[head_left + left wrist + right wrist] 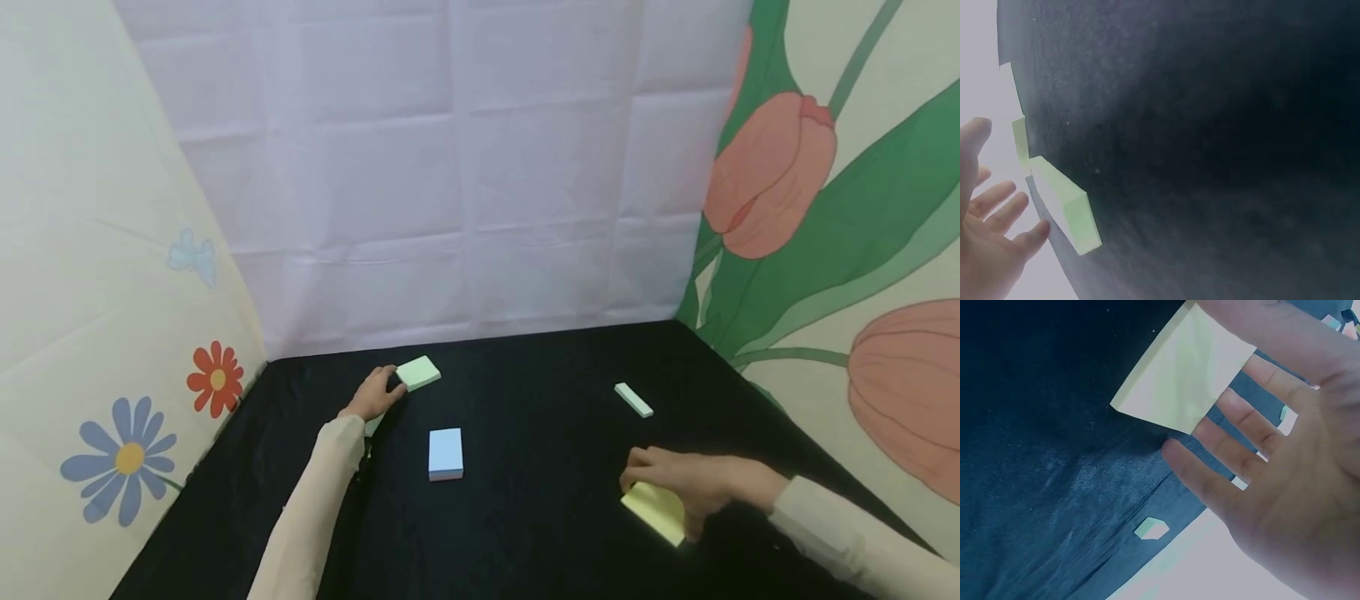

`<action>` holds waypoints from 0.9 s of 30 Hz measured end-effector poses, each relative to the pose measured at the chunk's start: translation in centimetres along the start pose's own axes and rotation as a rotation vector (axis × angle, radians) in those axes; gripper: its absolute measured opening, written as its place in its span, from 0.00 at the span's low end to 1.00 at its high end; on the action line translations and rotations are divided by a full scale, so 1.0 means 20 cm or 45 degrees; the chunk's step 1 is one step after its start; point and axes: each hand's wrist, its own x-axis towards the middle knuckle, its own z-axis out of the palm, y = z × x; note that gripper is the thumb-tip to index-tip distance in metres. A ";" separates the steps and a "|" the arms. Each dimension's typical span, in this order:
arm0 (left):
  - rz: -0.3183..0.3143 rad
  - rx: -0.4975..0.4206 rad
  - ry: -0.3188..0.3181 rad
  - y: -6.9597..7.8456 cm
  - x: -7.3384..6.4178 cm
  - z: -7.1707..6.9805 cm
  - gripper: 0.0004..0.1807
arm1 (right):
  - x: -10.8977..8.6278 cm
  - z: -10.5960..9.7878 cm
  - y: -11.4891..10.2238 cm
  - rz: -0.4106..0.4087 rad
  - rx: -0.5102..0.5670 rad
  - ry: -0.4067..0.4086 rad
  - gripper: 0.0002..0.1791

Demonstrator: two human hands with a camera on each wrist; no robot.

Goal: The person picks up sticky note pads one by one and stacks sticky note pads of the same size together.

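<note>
My right hand [678, 479] pinches a yellow sticky note pad [654, 510] between thumb and fingers, over the near right of the black cloth. In the right wrist view the pad [1182, 375] tilts, its face toward the palm. My left hand [372, 393] reaches to the far left, fingertips right at the near-left edge of a light green sticky note pad [420, 372]. A second green pad [375, 423] shows partly hidden beneath that wrist. In the left wrist view the fingers of the left hand [994, 231] are spread and relaxed, beside a green pad [1063, 203].
A blue sticky note pad [446, 452] lies in the middle of the black cloth [525, 400]. Farther right lies a narrow pale green block [633, 399]. A white sheet [465, 167] hangs behind the table, with flower-printed cloths [787, 250] at the sides.
</note>
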 end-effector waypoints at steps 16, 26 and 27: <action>-0.104 0.033 -0.001 0.02 0.07 0.03 0.31 | 0.00 0.00 0.01 -0.131 -0.055 0.040 0.50; -0.064 0.027 0.003 0.01 0.10 0.03 0.30 | 0.02 0.02 0.05 -0.159 -0.038 0.041 0.51; -0.070 0.035 -0.001 0.01 0.10 0.03 0.30 | 0.02 0.02 0.05 -0.168 -0.042 0.048 0.52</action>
